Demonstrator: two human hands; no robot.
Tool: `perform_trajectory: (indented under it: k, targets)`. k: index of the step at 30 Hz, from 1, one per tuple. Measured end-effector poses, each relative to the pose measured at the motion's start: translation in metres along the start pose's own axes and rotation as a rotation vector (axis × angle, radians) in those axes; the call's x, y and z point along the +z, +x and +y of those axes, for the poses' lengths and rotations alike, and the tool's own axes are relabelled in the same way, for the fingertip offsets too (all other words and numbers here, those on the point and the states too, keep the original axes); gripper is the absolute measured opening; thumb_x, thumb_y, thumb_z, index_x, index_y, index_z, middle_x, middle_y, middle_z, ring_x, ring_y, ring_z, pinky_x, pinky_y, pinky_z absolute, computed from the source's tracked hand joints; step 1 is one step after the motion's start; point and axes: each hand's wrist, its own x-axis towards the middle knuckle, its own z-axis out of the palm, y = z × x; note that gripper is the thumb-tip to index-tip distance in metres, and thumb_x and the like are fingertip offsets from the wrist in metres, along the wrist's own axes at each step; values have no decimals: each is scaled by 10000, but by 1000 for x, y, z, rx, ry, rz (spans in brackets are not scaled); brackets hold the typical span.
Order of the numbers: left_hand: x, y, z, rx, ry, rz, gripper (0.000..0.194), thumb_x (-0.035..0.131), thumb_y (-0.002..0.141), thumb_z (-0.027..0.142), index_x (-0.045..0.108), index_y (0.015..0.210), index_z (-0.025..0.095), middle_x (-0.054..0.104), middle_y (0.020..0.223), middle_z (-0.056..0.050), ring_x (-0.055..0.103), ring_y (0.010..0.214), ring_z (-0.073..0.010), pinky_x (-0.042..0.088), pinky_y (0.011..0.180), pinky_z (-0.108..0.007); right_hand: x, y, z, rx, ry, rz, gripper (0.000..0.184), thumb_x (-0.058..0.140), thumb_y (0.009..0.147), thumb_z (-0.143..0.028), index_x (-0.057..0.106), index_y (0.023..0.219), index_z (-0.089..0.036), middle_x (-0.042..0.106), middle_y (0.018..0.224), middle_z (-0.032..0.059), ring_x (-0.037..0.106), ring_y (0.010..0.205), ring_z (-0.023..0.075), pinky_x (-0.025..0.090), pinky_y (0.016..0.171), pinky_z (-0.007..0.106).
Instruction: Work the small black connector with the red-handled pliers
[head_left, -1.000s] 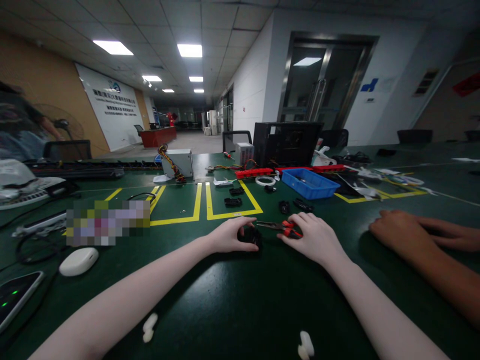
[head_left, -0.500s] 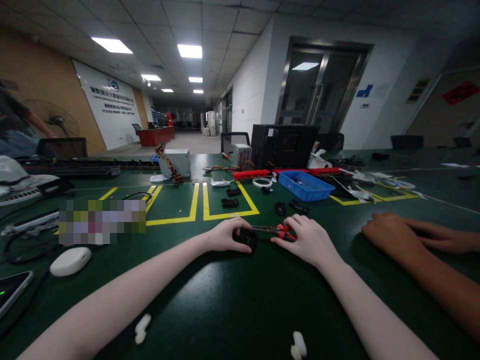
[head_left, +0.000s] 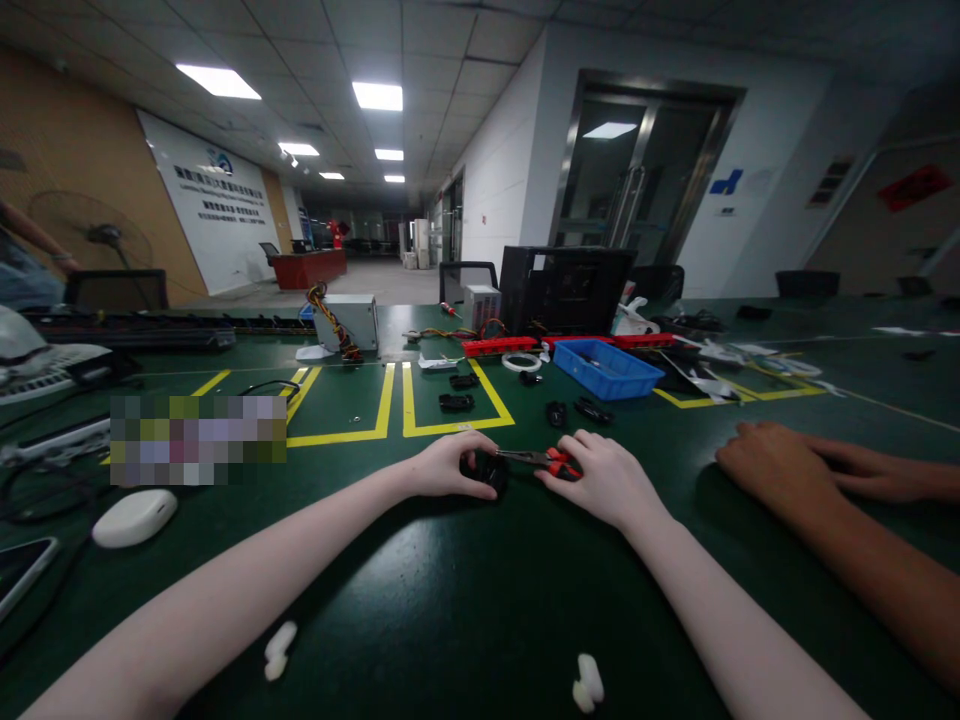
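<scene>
Between thumb and fingers, my left hand [head_left: 450,466] grips a small black part [head_left: 489,474] just above the green table; its exact kind is too dark to make out. My right hand [head_left: 606,474] is closed around the red-and-black handles of long-nose pliers [head_left: 534,458]. The pliers' jaws point left and reach the upper edge of the black part; whether they pinch anything there is hidden. Beyond my hands lie a dark coiled cable [head_left: 592,410] and a small black piece [head_left: 556,413]. More black pieces [head_left: 456,402] rest inside a yellow-taped rectangle.
A blue tray [head_left: 607,370] stands past my right hand, before a black computer case [head_left: 566,290]. A power supply [head_left: 352,325] with wires sits at back left. A co-worker's hands [head_left: 772,465] rest at the right. White earbuds [head_left: 589,682] and a white case [head_left: 135,518] lie nearer.
The view has shifted slightly. Both hands keep their hold on the black part and the pliers, with the pliers' tip still at the part's upper edge.
</scene>
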Motion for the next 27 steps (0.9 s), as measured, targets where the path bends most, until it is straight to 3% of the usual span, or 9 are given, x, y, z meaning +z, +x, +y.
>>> perform_trajectory:
  k: [4,10,21,27]
  targets:
    - [-1,-2,4,-47,23,2,656,800,672,409,553,1245,207,593,1014,-44,508,732,-139,401,618,-239,0,0,-1,26,40,-32,334,538,813,-537,614,861,-215,607,852,53,571,729,184,404,638,299]
    - [-1,-3,8,36,103,19,575,786,691,414,593,1199,223,605,1010,-33,502,737,-137,387,632,-238,0,1,-3,53,53,-100,339,535,814,-541,613,850,-212,602,846,46,570,730,177,395,627,288]
    - [0,-3,9,30,123,26,577,776,695,448,598,1186,203,632,1034,-49,522,730,-140,404,636,-244,0,1,-3,24,6,-14,333,538,801,-542,554,772,-210,602,827,46,545,693,173,362,621,299]
    - [0,-3,10,37,144,36,569,770,702,451,601,1182,197,632,1057,-63,526,745,-147,414,651,-252,3,1,-5,52,38,-36,342,529,804,-562,539,773,-222,598,816,34,554,693,174,363,609,297]
